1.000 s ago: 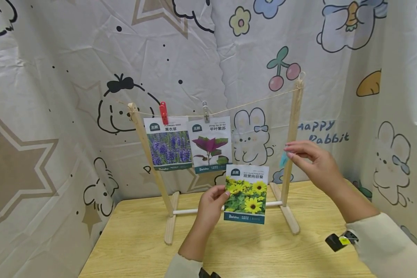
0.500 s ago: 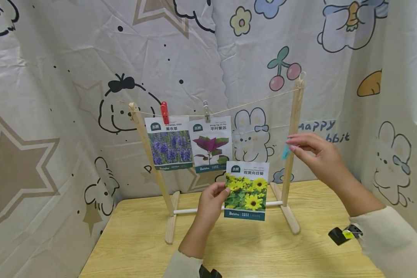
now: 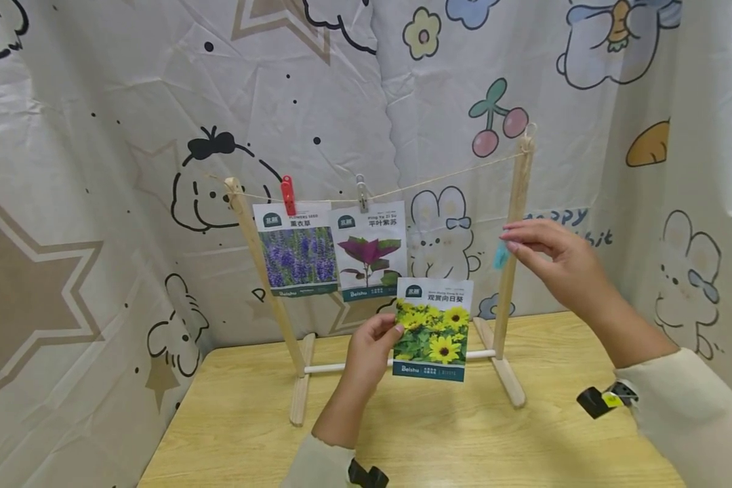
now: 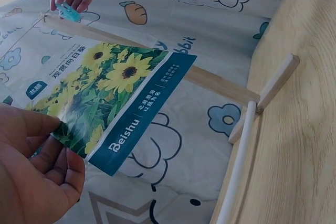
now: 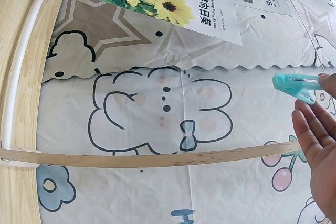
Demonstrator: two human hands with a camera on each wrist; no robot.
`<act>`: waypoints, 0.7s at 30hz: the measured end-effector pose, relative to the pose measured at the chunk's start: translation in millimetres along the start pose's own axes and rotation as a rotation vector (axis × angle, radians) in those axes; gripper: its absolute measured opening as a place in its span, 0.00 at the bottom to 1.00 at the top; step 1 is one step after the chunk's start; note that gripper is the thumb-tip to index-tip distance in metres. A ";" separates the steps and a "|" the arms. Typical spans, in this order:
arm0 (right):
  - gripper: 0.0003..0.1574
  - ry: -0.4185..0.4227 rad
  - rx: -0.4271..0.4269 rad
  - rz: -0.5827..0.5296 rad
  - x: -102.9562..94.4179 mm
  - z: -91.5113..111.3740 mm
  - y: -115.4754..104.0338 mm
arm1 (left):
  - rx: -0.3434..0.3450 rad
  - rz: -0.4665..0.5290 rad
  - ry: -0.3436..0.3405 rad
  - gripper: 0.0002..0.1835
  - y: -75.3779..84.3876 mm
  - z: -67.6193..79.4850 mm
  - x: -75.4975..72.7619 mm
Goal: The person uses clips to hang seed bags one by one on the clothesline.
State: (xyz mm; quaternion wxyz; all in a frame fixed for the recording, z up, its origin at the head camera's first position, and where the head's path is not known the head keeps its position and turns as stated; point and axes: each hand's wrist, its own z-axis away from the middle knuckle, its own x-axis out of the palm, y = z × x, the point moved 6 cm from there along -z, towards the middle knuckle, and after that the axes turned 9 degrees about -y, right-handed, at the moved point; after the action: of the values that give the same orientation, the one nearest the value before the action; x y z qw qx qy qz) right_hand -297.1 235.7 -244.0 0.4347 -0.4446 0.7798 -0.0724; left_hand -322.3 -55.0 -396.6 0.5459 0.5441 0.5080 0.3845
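Note:
My left hand pinches the left edge of a seed packet with yellow sunflowers on it, held upright in front of the rack. In the left wrist view the thumb lies on the packet's face. My right hand, by the rack's right post, pinches a turquoise clothespin between thumb and fingers; the right wrist view shows the clothespin sticking out past the fingertips. From the string hang a lavender seed packet under a red clothespin and a purple-leaf packet under a clear one.
The wooden rack has a left post, a right post and a white crossbar low between its feet. It stands on a wood-grain table. A printed cloth hangs behind and at both sides.
The left hand has raised the sunflower packet slightly. My right hand has also gone up a little with the turquoise clothespin. The two hanging packets stay in place.

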 end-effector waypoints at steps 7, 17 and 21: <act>0.14 -0.001 0.034 0.001 -4.4 -3.8 -3.1 | -0.016 0.023 -0.006 0.16 1.4 -0.6 -0.6; 0.14 0.005 0.016 0.017 -10.2 -9.6 -11.5 | 0.020 0.066 0.004 0.17 5.6 -1.4 -0.8; 0.14 0.005 0.018 0.035 -12.3 -12.5 -13.9 | 0.020 0.072 0.016 0.18 6.6 -1.5 -0.6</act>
State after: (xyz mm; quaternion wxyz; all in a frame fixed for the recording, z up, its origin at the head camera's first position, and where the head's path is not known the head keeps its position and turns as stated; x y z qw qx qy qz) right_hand -294.8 233.3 -221.8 0.4379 -0.4265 0.7881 -0.0731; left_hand -323.0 -54.5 -389.8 0.5222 0.5645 0.4962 0.4032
